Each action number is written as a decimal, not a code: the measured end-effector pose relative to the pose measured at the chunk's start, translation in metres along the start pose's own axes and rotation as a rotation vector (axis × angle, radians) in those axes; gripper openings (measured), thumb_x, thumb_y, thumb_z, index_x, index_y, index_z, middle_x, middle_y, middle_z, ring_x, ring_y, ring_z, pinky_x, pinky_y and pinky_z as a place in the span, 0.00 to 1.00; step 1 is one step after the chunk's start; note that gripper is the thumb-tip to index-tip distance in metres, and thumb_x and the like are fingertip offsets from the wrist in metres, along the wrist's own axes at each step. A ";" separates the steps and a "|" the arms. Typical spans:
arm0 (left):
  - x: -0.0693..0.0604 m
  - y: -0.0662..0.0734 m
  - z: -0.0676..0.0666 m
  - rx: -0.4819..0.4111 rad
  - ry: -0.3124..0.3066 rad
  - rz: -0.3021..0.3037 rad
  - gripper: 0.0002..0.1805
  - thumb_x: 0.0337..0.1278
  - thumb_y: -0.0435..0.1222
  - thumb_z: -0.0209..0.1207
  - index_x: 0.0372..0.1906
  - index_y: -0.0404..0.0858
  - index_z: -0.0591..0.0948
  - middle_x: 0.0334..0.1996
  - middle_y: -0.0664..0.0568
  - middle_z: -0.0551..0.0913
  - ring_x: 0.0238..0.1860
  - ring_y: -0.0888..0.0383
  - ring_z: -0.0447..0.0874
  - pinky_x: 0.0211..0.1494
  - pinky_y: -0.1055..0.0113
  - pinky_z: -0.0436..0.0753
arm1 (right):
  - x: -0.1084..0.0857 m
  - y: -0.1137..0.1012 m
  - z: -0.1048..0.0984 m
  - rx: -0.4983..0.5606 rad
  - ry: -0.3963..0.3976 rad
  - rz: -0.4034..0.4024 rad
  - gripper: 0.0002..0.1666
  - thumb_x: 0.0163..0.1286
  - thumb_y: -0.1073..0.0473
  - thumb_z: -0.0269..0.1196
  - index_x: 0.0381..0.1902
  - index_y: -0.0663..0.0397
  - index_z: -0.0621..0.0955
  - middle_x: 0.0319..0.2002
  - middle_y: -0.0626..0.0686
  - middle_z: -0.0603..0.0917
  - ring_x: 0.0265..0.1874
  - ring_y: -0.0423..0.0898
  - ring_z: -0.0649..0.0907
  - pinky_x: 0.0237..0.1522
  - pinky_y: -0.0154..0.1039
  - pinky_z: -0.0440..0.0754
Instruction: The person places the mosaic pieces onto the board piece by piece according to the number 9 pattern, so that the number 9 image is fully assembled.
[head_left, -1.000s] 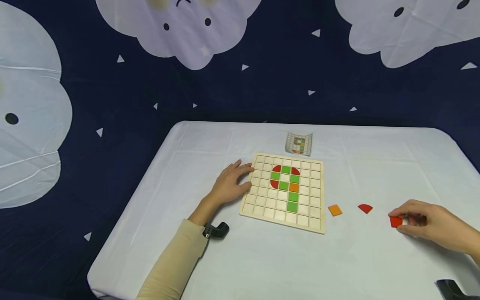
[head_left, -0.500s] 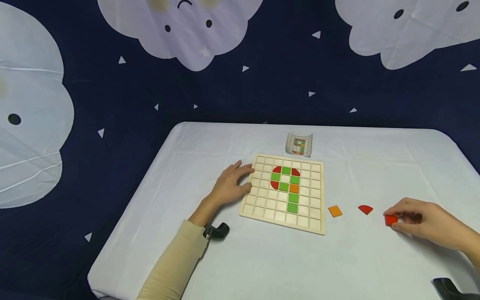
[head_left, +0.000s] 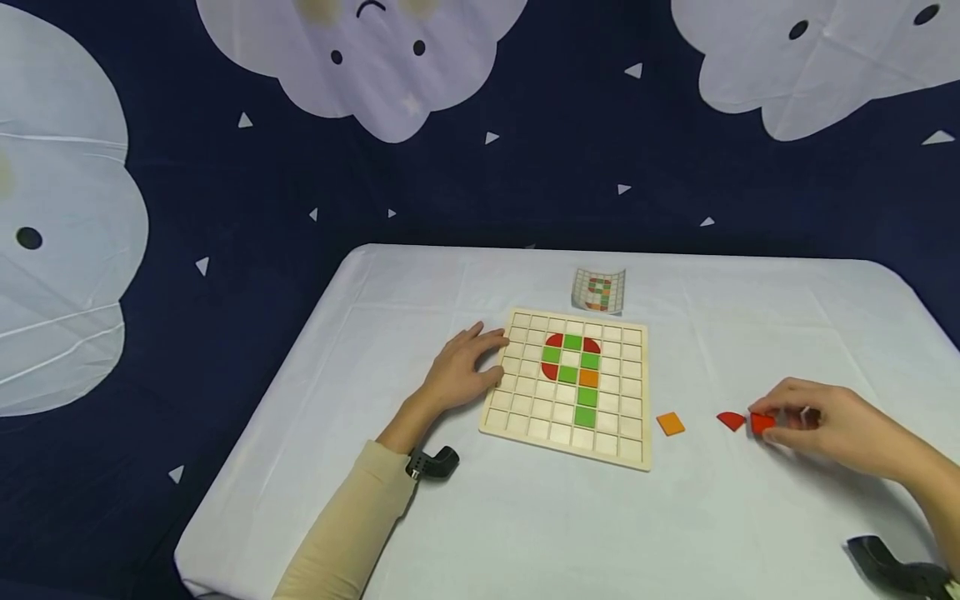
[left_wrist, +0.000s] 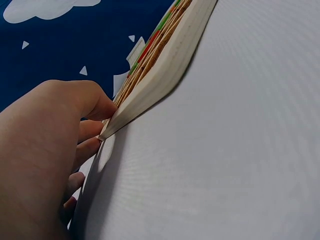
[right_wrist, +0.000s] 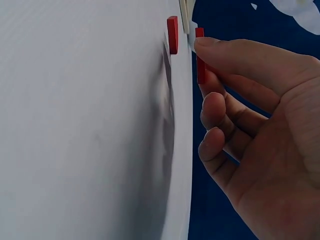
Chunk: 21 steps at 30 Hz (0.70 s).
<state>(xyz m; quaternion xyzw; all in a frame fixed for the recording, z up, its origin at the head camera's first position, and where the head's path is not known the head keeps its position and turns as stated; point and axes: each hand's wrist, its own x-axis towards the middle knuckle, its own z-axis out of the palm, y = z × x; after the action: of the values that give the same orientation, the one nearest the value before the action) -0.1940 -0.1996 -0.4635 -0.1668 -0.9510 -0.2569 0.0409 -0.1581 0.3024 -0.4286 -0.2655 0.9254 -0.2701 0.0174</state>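
My left hand [head_left: 463,367] rests at the left edge of a wooden grid board [head_left: 628,404], its fingertips and thumb touching the frame. In the left wrist view the thumb lies against the board's pale rim [left_wrist: 172,70]. Green, red and orange tiles form a looped figure with a straight tail in the grid. Over on the right, my right hand [head_left: 832,425] pinches a red tile [right_wrist: 200,60] between thumb and fingers, just above the tablecloth. Beside it lies a red quarter-circle tile [head_left: 731,421]. An orange square tile [head_left: 671,424] lies nearer the board.
A small curled picture card [head_left: 598,290] showing a coloured grid pattern lies behind the board. White cloth covers the table [head_left: 525,533]. A dark blue curtain [head_left: 420,183] with clouds and triangles hangs beyond the far edge.
My right hand has moved left and slightly away from me with the red tile, coming close to the loose red quarter-circle. The left hand and board stay put.
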 end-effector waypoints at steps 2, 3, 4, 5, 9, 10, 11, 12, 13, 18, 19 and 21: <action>0.000 0.000 0.000 0.003 -0.004 -0.004 0.27 0.56 0.47 0.55 0.64 0.51 0.75 0.67 0.64 0.67 0.73 0.56 0.49 0.74 0.60 0.48 | 0.003 -0.002 0.002 0.008 0.002 -0.018 0.18 0.52 0.57 0.75 0.41 0.36 0.85 0.34 0.36 0.80 0.27 0.36 0.73 0.25 0.30 0.69; 0.000 0.000 0.000 0.004 -0.006 -0.005 0.27 0.56 0.47 0.55 0.64 0.51 0.75 0.67 0.64 0.67 0.73 0.57 0.49 0.74 0.60 0.48 | 0.005 -0.003 0.002 0.014 0.002 -0.031 0.18 0.52 0.57 0.75 0.41 0.36 0.85 0.34 0.36 0.80 0.27 0.36 0.72 0.25 0.30 0.69; 0.000 0.000 0.000 0.004 -0.008 -0.006 0.27 0.56 0.47 0.55 0.64 0.52 0.75 0.67 0.64 0.67 0.73 0.57 0.49 0.74 0.60 0.48 | 0.007 -0.004 0.004 0.020 0.003 -0.041 0.18 0.52 0.57 0.75 0.41 0.36 0.85 0.34 0.36 0.80 0.27 0.36 0.73 0.25 0.30 0.69; 0.000 0.000 0.000 0.003 -0.009 -0.007 0.27 0.56 0.47 0.55 0.64 0.52 0.75 0.67 0.64 0.67 0.73 0.57 0.49 0.74 0.61 0.48 | 0.008 -0.005 0.005 0.023 0.001 -0.050 0.18 0.52 0.57 0.75 0.41 0.36 0.85 0.34 0.36 0.80 0.26 0.36 0.73 0.24 0.30 0.69; 0.000 0.000 0.000 0.002 -0.013 -0.009 0.27 0.56 0.47 0.56 0.64 0.52 0.75 0.67 0.65 0.67 0.73 0.58 0.49 0.74 0.61 0.47 | 0.015 -0.010 0.008 0.027 -0.013 -0.065 0.18 0.53 0.56 0.75 0.42 0.37 0.85 0.33 0.36 0.80 0.26 0.36 0.73 0.24 0.30 0.69; 0.000 0.000 0.000 0.002 -0.013 -0.010 0.27 0.56 0.47 0.56 0.64 0.52 0.75 0.67 0.65 0.67 0.73 0.58 0.49 0.74 0.61 0.47 | 0.017 -0.012 0.009 0.022 -0.015 -0.063 0.17 0.53 0.56 0.75 0.42 0.37 0.85 0.33 0.36 0.80 0.26 0.36 0.73 0.24 0.30 0.70; 0.000 0.000 0.000 0.002 -0.013 -0.010 0.27 0.56 0.47 0.56 0.64 0.52 0.75 0.67 0.65 0.67 0.73 0.58 0.49 0.74 0.61 0.47 | 0.019 -0.013 0.009 0.018 -0.017 -0.061 0.17 0.53 0.55 0.75 0.42 0.37 0.85 0.33 0.36 0.80 0.26 0.36 0.73 0.24 0.30 0.70; 0.000 0.000 0.000 0.002 -0.012 -0.010 0.27 0.56 0.47 0.56 0.64 0.52 0.75 0.67 0.65 0.67 0.73 0.58 0.49 0.74 0.61 0.47 | 0.021 -0.014 0.010 0.015 -0.018 -0.058 0.17 0.53 0.55 0.74 0.42 0.37 0.85 0.33 0.35 0.80 0.26 0.36 0.73 0.24 0.30 0.70; 0.000 0.000 0.000 0.002 -0.012 -0.009 0.27 0.56 0.47 0.56 0.64 0.52 0.75 0.67 0.65 0.67 0.73 0.58 0.49 0.74 0.61 0.47 | 0.023 -0.016 0.010 0.018 -0.020 -0.053 0.17 0.53 0.55 0.74 0.42 0.37 0.85 0.33 0.35 0.80 0.26 0.36 0.73 0.24 0.30 0.71; 0.001 0.001 0.000 0.004 -0.011 -0.013 0.27 0.56 0.47 0.55 0.64 0.52 0.75 0.67 0.65 0.67 0.73 0.58 0.48 0.74 0.62 0.47 | 0.032 -0.022 0.014 0.043 -0.034 -0.067 0.17 0.53 0.56 0.74 0.42 0.38 0.85 0.34 0.36 0.80 0.26 0.37 0.73 0.24 0.31 0.71; 0.000 0.001 0.000 0.005 -0.011 -0.013 0.27 0.56 0.47 0.55 0.64 0.52 0.75 0.67 0.65 0.67 0.73 0.58 0.48 0.74 0.62 0.47 | 0.034 -0.024 0.015 0.049 -0.034 -0.074 0.17 0.53 0.56 0.74 0.42 0.39 0.85 0.34 0.36 0.80 0.26 0.37 0.73 0.24 0.31 0.72; 0.000 0.001 0.000 0.007 -0.010 -0.013 0.27 0.56 0.47 0.55 0.64 0.52 0.75 0.67 0.65 0.67 0.73 0.59 0.49 0.74 0.62 0.47 | 0.038 -0.026 0.017 0.058 -0.030 -0.093 0.17 0.53 0.56 0.74 0.42 0.39 0.85 0.34 0.37 0.80 0.26 0.37 0.73 0.24 0.30 0.72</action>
<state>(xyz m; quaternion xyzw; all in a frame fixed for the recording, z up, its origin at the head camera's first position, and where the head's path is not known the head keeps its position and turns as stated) -0.1941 -0.1991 -0.4628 -0.1618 -0.9532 -0.2529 0.0353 -0.1747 0.2565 -0.4257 -0.3118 0.9034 -0.2932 0.0265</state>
